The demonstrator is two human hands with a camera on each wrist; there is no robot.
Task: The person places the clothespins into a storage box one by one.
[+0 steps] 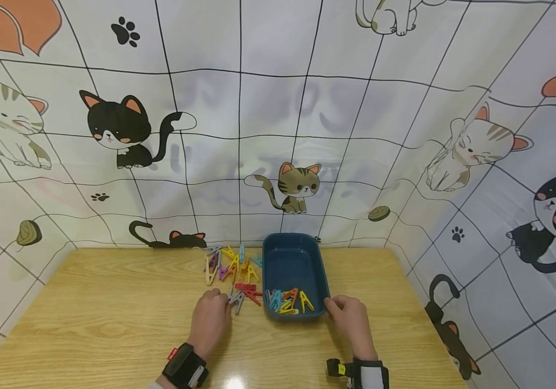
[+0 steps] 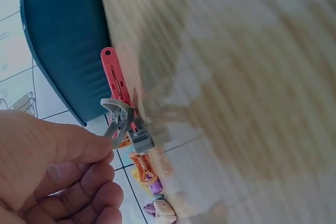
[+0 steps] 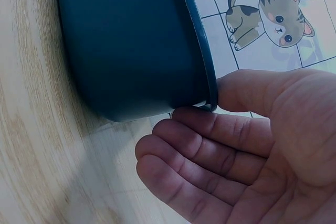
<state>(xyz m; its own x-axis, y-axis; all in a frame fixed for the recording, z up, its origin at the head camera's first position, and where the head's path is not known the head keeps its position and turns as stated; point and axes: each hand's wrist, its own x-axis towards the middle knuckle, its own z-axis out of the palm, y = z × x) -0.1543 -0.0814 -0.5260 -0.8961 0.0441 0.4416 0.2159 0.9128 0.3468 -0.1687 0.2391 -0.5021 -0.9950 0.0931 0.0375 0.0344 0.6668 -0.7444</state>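
Note:
A grey clothespin [image 2: 119, 113] is pinched by the thumb and fingers of my left hand [image 1: 211, 317], just left of the tray. Red clothespins [image 1: 245, 287] lie right beside it on the table, one reaching toward the tray wall. My right hand [image 1: 351, 319] holds the rim of the dark blue plastic tray [image 1: 325, 270] at its near right corner. The thumb is on the rim and the index finger sits under it in the right wrist view. Inside the tray's near end are several clothespins, among them a yellow one [image 1: 305, 300] and an orange one [image 1: 290, 295].
Beyond my left hand, a loose pile of clothespins lies along the tray's left side, including a beige one [image 1: 210, 273] and a purple one [image 1: 223, 272]. The wooden table [image 1: 113, 308] meets a cat-printed cloth wall [image 1: 210, 156] at the back.

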